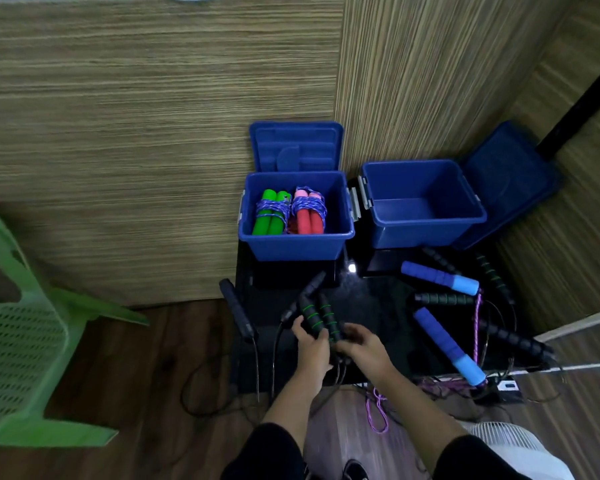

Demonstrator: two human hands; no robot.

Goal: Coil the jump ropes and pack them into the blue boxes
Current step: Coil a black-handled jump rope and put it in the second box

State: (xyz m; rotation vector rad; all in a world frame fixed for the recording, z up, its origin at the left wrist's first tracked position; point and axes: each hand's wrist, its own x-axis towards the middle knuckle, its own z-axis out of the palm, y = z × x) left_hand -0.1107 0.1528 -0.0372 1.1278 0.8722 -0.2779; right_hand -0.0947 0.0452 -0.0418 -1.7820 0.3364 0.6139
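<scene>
Two open blue boxes stand at the back of a black table. The left box (297, 244) holds a coiled green-handled rope (270, 216) and a coiled red-handled rope (309, 216). The right box (426, 230) holds nothing. My left hand (312, 344) grips a pair of black handles with green rings (317, 315), held side by side. My right hand (364, 346) curls round their lower ends, where the black cords hang off the table's front edge.
More ropes lie loose on the black table (374, 306): two blue handles (440, 277) (447, 344) with purple cord, several black handles (238, 310) (445, 299). A green plastic chair (25, 341) stands at left. Wooden panels close the back and right.
</scene>
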